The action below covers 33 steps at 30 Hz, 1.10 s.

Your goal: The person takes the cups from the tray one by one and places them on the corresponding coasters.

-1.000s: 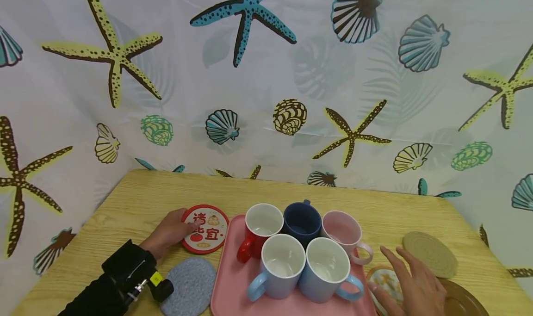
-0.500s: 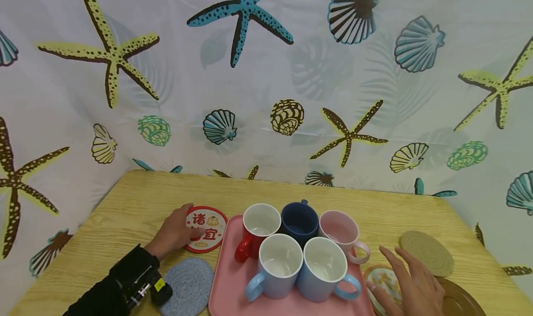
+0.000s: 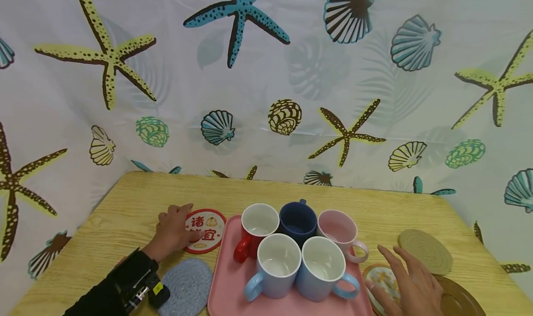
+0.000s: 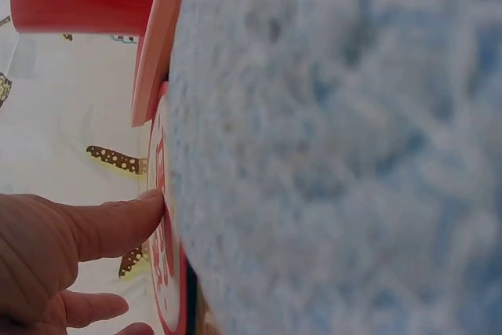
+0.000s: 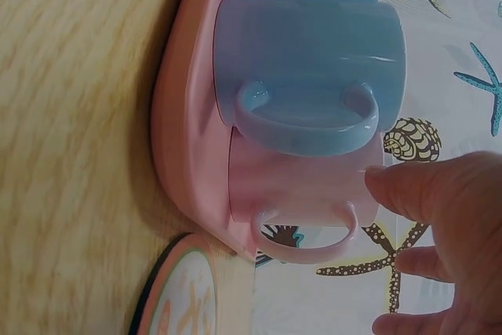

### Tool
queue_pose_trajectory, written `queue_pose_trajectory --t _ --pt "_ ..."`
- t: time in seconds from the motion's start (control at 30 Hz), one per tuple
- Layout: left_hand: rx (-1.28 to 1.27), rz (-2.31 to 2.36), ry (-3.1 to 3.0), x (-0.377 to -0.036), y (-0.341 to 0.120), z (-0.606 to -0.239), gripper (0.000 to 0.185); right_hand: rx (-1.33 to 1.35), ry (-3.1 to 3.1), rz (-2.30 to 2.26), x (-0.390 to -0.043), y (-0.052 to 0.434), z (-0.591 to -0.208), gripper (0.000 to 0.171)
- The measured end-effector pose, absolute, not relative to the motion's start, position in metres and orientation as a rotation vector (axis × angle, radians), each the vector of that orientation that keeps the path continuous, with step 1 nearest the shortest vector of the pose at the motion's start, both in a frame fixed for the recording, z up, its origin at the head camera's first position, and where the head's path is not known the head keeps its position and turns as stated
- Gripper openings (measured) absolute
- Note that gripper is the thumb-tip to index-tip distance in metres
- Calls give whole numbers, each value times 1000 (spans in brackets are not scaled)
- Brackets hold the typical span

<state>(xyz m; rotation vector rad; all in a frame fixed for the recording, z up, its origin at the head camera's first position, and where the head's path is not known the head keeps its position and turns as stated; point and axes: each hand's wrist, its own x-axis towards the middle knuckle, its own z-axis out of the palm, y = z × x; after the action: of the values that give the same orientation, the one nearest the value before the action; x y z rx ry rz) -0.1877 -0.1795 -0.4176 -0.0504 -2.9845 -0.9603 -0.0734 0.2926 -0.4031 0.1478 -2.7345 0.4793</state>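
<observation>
Head view shows the left hand (image 3: 172,230) lying flat with straight fingers on the near-left rim of the red-rimmed coaster (image 3: 206,230), which sits on the table (image 3: 125,205) just beside the pink tray's (image 3: 226,279) far-left corner. That coaster lies ahead and to the right of the left hand, touching its fingertips; being round, it has no long axis. The right hand (image 3: 410,283), fingers spread and relaxed, rests over the patterned coaster (image 3: 381,279) by the tray's near-right corner, well apart from the red one. Five mugs crowd the tray; a grey pad (image 3: 187,286) lies near the left wrist.
</observation>
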Motion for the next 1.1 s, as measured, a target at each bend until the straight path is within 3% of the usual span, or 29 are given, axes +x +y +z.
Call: queue_pose_trajectory --t 0.53,1.1 --pt "-349 -1061 -2923 -149 -181 -382 87 165 -2746 422 -75 306 -398 75" --pt "-349 -962 -2892 -114 -192 -394 107 0 -3019 442 -80 344 -400 102"
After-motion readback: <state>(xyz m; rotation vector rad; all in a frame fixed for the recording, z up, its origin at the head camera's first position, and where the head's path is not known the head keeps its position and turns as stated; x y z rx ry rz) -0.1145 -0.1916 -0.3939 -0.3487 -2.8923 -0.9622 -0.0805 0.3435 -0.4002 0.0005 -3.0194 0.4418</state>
